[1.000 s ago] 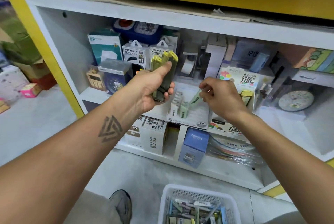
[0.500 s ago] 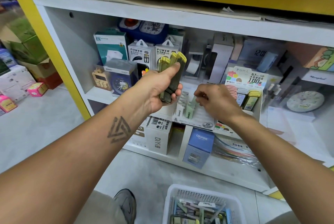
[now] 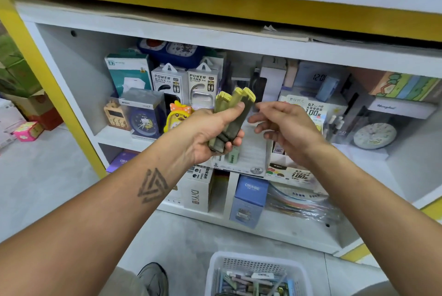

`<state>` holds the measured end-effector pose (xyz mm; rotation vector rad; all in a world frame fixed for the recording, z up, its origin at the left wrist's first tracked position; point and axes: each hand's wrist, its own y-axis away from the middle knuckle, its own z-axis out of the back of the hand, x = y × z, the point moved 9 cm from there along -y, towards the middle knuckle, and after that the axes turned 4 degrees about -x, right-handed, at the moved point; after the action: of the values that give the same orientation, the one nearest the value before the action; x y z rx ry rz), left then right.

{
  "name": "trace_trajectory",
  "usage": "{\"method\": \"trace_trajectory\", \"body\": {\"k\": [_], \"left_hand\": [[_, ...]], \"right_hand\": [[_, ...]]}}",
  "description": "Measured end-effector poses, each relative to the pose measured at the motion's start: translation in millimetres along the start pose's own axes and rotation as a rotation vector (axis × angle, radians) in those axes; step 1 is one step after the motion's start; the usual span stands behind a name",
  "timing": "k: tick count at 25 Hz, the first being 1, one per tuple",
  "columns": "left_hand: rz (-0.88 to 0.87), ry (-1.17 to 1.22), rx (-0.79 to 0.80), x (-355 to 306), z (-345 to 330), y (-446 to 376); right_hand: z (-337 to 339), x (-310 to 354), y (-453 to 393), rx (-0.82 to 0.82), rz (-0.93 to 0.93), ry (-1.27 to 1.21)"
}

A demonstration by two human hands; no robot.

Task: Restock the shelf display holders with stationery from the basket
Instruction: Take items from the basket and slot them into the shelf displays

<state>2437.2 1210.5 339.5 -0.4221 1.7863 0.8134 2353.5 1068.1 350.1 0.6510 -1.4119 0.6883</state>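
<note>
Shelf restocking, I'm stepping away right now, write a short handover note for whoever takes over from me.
Left hand: grips a bundle of yellow-capped lead cases, raised in front of the shelf.
Right hand: open, holds nothing, fingers reaching toward the bundle.
White display holder marked 2B: a few pale cases stand at its left side, most slots look bare.
Basket on the floor below, with stationery in it.
Done: some cases placed. Left: slot the held bundle, then empty the basket.

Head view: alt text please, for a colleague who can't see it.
The left hand grips a bunch of yellow-capped lead cases before a stocked shelf, and the right hand reaches toward them, fingers relaxed. A white basket of stationery sits on the floor below.
</note>
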Motion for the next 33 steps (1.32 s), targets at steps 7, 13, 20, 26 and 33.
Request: {"method": "trace_trajectory", "body": {"k": [7,13,20,26,33], "left_hand": [[-0.030,-0.126,0.081,17.5,-63.9,-1.6],[-0.038,-0.089,-0.008,16.4,-87.3,-15.1],[-0.116,-0.041,-0.109,7.8,-96.5,-26.0],[-0.114,-0.057,-0.091,13.2,-100.7,-26.9],[-0.101,-0.066,-0.055,16.7,-94.3,-30.2]], "right_hand": [[47.3,16.5,19.3,-0.078,-0.027,-0.011],[119.2,39.5,28.4,-0.242,0.020,-0.060],[150.7,47.6,31.0,-0.326,0.161,0.545],[145.3,25.4,13.2,-0.236,0.138,0.676],[118.8,38.9,17.1,-0.270,0.509,1.160]]}}
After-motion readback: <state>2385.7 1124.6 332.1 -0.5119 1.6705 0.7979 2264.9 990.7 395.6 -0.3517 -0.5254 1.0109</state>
